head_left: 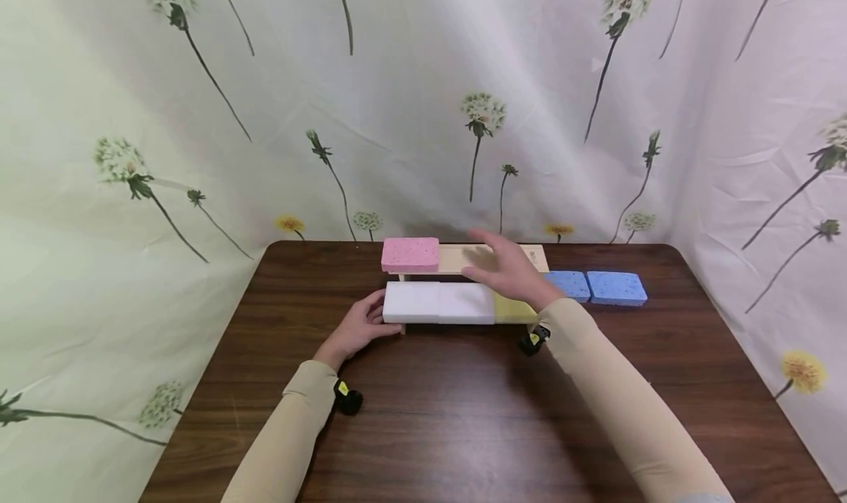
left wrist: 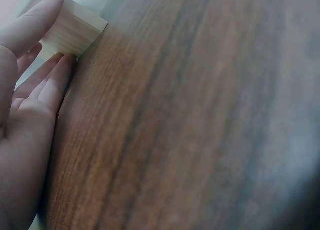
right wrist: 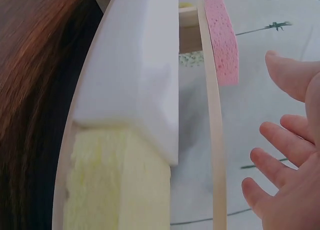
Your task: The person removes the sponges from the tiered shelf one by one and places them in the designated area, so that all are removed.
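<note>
A two-tier wooden shelf rack (head_left: 458,260) stands on the table. My left hand (head_left: 357,329) holds its lower left end, thumb in front; in the left wrist view the fingers lie around a pale wooden leg (left wrist: 75,34). Two white foam blocks (head_left: 440,302) and a yellow sponge (head_left: 512,309) sit in a row on the lower tier. On the upper tier, at its left end, lies a pink sponge (head_left: 410,254). My right hand (head_left: 511,269) hovers over the upper tier with spread fingers and holds nothing, as the right wrist view also shows.
Two blue sponges (head_left: 617,287) lie side by side at the rack's right; the hand and forearm partly cover that side. The dark wooden table (head_left: 450,415) ends at the back against a flower-print cloth (head_left: 410,120).
</note>
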Motion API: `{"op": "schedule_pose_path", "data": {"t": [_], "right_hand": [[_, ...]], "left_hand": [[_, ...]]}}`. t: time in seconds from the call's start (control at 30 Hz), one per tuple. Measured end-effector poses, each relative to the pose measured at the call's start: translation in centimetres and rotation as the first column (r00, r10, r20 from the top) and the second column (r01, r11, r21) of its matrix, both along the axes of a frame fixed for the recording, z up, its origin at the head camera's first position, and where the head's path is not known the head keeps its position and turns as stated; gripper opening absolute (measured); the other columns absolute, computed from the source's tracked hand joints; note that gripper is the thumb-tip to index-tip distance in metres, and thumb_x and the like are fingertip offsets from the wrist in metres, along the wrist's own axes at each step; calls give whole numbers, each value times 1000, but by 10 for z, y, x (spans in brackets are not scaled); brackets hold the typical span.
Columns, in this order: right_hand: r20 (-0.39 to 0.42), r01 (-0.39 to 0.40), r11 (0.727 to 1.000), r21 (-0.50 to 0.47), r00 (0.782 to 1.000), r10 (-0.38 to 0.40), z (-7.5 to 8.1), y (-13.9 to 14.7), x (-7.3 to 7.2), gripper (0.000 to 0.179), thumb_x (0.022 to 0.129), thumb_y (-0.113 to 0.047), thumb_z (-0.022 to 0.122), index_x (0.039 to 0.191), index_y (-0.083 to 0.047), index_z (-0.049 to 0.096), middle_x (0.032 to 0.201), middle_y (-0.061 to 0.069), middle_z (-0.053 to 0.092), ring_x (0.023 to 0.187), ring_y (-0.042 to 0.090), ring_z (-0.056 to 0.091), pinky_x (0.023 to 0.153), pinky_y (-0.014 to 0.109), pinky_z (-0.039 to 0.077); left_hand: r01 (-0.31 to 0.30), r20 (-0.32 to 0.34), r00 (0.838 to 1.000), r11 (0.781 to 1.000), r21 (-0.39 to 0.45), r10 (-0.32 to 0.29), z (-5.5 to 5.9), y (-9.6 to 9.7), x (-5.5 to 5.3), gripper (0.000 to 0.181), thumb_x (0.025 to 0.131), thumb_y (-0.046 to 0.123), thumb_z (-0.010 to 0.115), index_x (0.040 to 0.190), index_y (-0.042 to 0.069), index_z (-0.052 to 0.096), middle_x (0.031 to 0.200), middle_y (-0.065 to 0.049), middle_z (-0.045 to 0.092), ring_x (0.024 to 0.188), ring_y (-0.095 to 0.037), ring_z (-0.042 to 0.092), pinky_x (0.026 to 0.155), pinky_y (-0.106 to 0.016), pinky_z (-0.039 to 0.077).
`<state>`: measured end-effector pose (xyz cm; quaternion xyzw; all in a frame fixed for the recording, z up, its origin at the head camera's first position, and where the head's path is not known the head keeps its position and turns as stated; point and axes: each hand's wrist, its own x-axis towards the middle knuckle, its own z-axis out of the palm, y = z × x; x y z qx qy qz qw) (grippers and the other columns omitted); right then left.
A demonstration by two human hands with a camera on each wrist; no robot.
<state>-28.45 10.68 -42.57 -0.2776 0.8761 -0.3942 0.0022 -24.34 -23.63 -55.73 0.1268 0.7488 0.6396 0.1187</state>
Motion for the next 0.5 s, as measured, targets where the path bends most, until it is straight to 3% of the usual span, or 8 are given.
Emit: {"op": "schedule_pose_path", "data": {"t": [0.4,0.5], "right_hand": [[54,-12,999,40,999,10,-2,-31,-5,75,98,-34,77,160,-9,43,162,8,48,151,27,40,126,47,33],[36,-18,997,78,999,15,-4,-38,-7,75,98,-35,76,160,-8,43,163,9,46,152,27,39,127,46,32]], "left_hand": [[-1,-26,1000,1000,27,1,-1,1,0,84,85,-5,85,157,2,42,155,-22,49,141,-37,52,104,-26,54],[-1,-22,1000,1000,25,2,-2,1,0,85,85,-4,85,157,2,42,156,-22,49,141,-37,52,103,-26,55]]}}
